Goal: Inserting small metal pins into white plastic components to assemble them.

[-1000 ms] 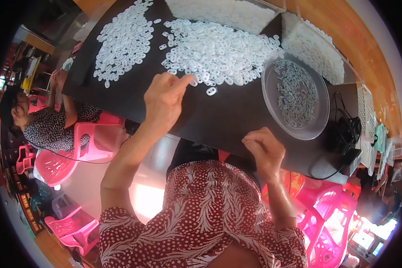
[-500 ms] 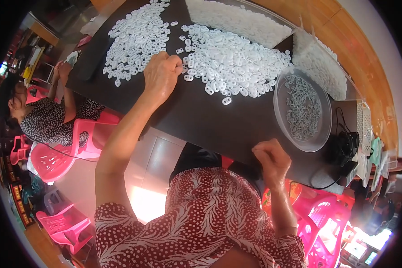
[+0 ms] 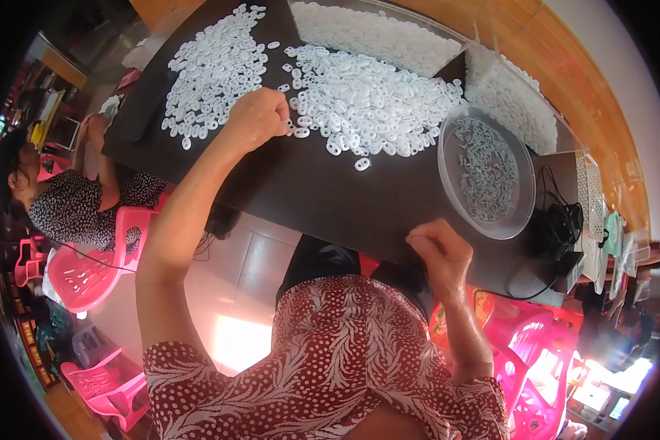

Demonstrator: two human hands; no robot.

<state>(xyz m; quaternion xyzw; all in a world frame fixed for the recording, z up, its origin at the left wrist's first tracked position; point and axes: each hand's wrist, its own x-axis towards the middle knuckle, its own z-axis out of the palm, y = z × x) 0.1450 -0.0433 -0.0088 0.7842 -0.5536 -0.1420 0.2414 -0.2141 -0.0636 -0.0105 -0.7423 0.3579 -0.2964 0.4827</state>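
My left hand [image 3: 258, 119] is closed, knuckles up, at the near edge of a pile of small white oval plastic pieces [image 3: 374, 99], each with two holes. Its fingertips curl out of sight beside a few loose pieces, so what they hold is hidden. A second, looser pile of the same pieces [image 3: 214, 81] spreads to the left of that hand. My right hand [image 3: 444, 257] hovers at the table's near edge, thumb and fingers pinched together; anything between them is too small to name. Beyond it stands a round clear tub [image 3: 447, 176] of small grey metal parts [image 3: 485, 172].
Clear bins of white pieces [image 3: 374, 33] [image 3: 510, 99] line the back of the dark table [image 3: 330, 191]. A black device with cables [image 3: 561, 231] sits at right. Pink plastic chairs [image 3: 88, 271] stand on the floor at left, where another person [image 3: 73, 205] sits.
My left hand has shifted slightly toward me and turned, still closed. The right hand remains pinched in about the same place. The whole view has moved a little.
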